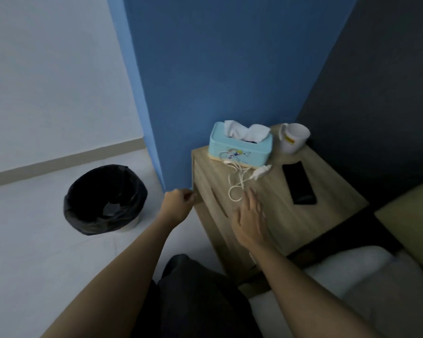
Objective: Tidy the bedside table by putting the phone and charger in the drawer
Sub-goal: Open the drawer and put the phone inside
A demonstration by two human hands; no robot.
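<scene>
A black phone (299, 182) lies flat on the right part of the wooden bedside table (274, 191). A white charger (260, 172) with its coiled cable (236, 184) lies in the middle of the top, in front of the tissue box. My right hand (250, 217) hovers open, fingers spread, over the table's front left edge, just short of the cable loop. My left hand (178, 203) is curled loosely at the table's left side, by the front panel (209, 206); nothing shows in it. The drawer looks closed.
A light blue tissue box (241, 147) and a white mug (293, 137) stand at the back of the table against the blue wall. A black-lined waste bin (105, 198) sits on the floor to the left. Bedding (366, 284) lies at lower right.
</scene>
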